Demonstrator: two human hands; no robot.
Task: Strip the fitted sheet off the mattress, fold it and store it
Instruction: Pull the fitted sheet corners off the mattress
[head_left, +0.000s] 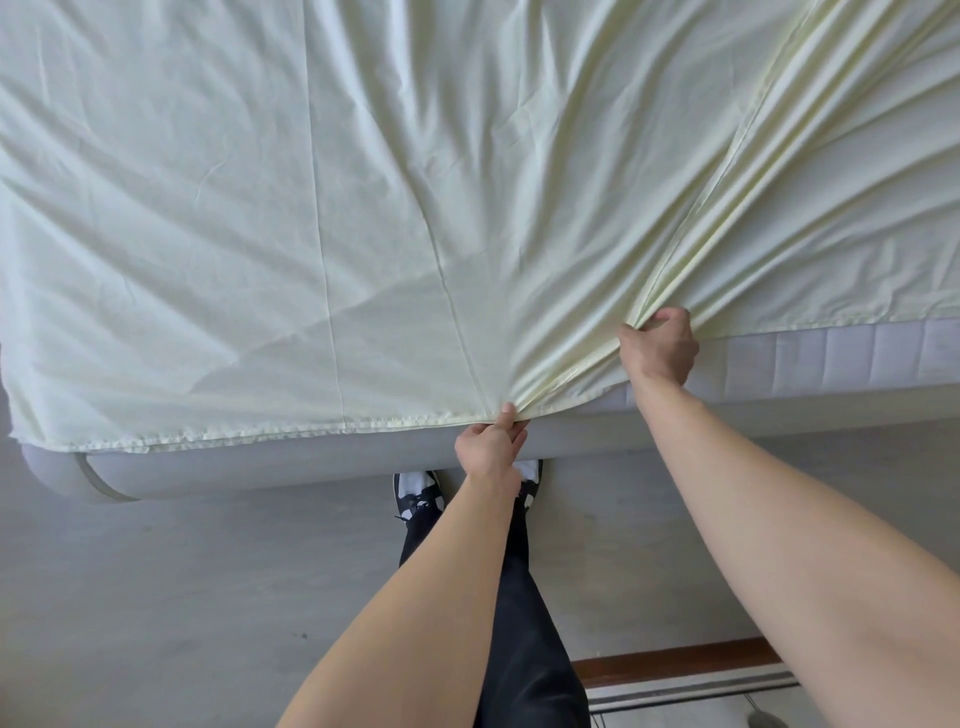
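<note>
Along the near edge of the bed: one fitted sheet (363, 208), pale yellow-cream woven cotton, thin enough to show a darker triangular shadow of doubled cloth near the near edge. It lies spread over the top of the mattress (831, 358), creased in long folds that fan outward from two gathered points. Its hem is puckered with elastic and runs along the near edge toward the near left corner, where it hangs just over the side.

Left hand (491, 447): thumb and curled fingers pinch the sheet's hem at the near edge, roughly at mid-length, cloth bunched at the pinch.

Right hand (660, 345): fingers curled round a thick gather of the sheet, lifted off the near edge further right; tight pleats rise from the grip toward the far right corner.

Mattress: white to pale lilac, quilted side panel in vertical rectangular sections, laid bare to the right of the right hand.

Bed base (260, 462): grey, smooth, padded, rounded at the near left corner with a seam band.

Floor (182, 597): grey, matt, faintly mottled.

Person: bare forearms, dark trousers, black-and-white shoes (418, 493) close against the base.

Wooden strip (675, 660): brown, over metal rails, at lower right.
</note>
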